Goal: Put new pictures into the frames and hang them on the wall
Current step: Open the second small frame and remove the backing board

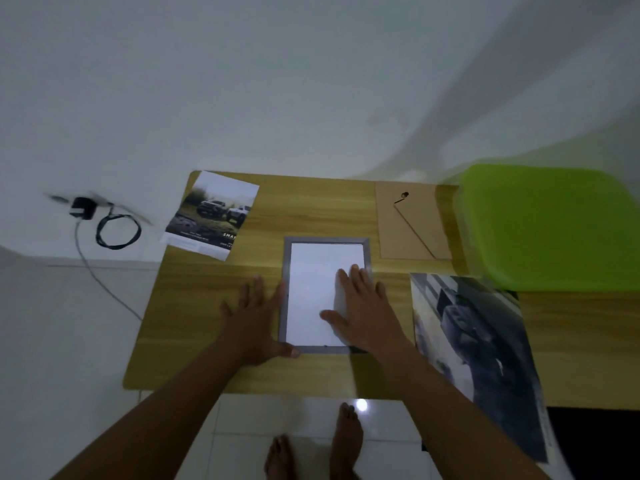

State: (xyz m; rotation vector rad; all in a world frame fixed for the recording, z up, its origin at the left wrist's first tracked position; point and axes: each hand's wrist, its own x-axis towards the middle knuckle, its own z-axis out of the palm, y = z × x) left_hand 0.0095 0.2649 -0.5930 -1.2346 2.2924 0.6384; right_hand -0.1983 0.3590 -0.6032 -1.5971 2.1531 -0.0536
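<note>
A grey picture frame [327, 240] lies face down in the middle of the wooden table [311, 209], with a white sheet [311, 271] lying inside it. My right hand [360, 310] presses flat on that sheet with straight fingers. My left hand [256, 317] rests flat on the table against the frame's left side, its thumb touching the bottom left corner. The brown backing board [412, 223] with its stand lies at the back right. A car picture [213, 214] lies at the back left, and a larger car picture [478, 358] lies at the right, hanging over the front edge.
A green plastic lid or bin [550, 230] sits at the right, next to the backing board. On the white floor at the left lie a black charger and coiled cable [104, 223]. My bare feet [315, 445] stand on the tiles in front of the table.
</note>
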